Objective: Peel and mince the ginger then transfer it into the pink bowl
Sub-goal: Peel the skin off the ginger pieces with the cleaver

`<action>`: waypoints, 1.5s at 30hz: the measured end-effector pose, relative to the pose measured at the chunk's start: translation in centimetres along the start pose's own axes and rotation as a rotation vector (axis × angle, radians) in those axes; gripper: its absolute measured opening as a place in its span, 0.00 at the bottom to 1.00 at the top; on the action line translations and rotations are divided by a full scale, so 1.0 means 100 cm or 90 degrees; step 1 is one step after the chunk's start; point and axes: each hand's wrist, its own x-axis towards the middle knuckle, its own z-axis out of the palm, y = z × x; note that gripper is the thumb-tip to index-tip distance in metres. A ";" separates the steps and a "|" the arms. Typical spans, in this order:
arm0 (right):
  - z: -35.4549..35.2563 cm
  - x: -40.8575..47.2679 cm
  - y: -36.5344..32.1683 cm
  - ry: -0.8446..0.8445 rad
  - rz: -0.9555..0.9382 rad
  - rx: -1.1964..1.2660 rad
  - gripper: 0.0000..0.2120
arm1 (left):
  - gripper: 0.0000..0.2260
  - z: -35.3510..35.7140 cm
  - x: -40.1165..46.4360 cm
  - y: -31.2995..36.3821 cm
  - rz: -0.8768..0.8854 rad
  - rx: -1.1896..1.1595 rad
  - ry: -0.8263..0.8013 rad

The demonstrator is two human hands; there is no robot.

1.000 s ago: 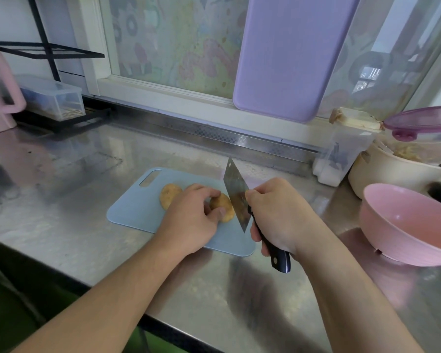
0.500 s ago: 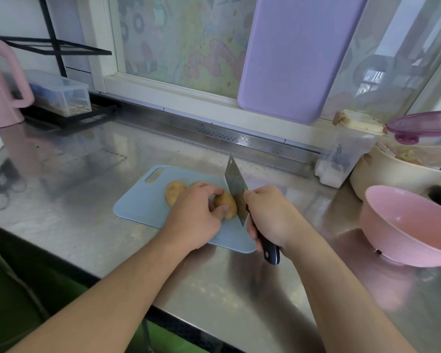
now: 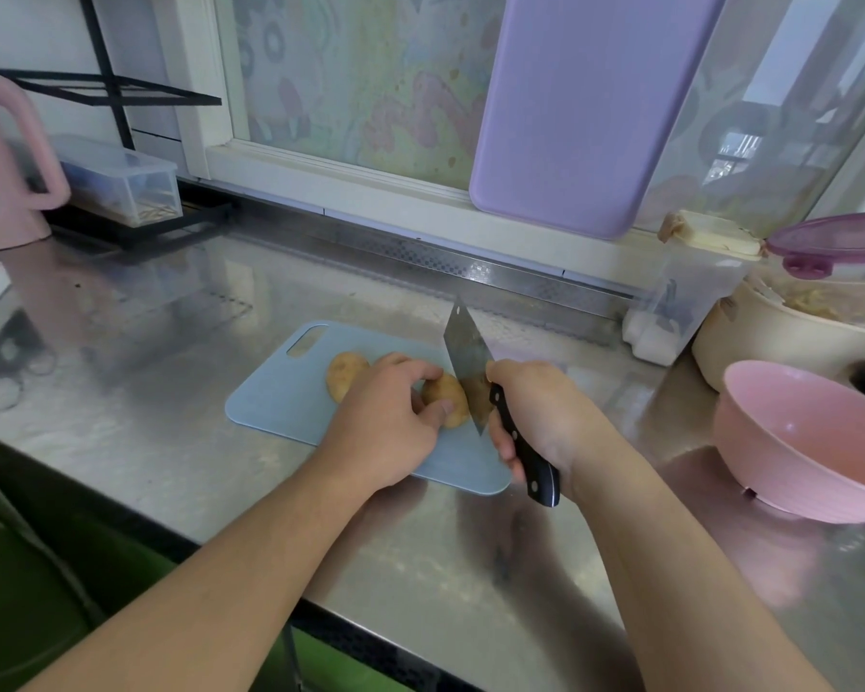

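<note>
A knobbly tan piece of ginger (image 3: 448, 399) lies on the pale blue cutting board (image 3: 290, 392); its left lobe shows beyond my fingers. My left hand (image 3: 390, 427) holds the ginger between thumb and fingers and covers its middle. My right hand (image 3: 535, 417) grips the black handle of a cleaver (image 3: 468, 367). The blade stands on edge against the ginger's right end. The pink bowl (image 3: 810, 442) sits at the right of the steel counter, with nothing visible in it.
A cream pot (image 3: 750, 337) with a purple lid and a clear container (image 3: 685, 302) stand behind the bowl. A lilac board (image 3: 580, 107) leans on the window. At far left are a pink jug (image 3: 6, 162), a clear box (image 3: 121, 187) and a black rack.
The cleaver has come in from the right and now lies against the ginger's right end. My left hand has kept its hold on the ginger.
</note>
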 end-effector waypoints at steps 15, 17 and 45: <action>-0.007 -0.001 -0.002 0.022 0.023 0.104 0.18 | 0.17 -0.003 -0.002 0.001 0.000 0.003 -0.013; -0.009 -0.002 -0.002 0.043 0.016 0.108 0.16 | 0.17 -0.003 -0.002 0.001 -0.001 -0.001 -0.011; -0.004 -0.029 -0.017 0.019 -0.043 -0.183 0.15 | 0.16 0.000 0.001 0.001 -0.014 -0.001 0.013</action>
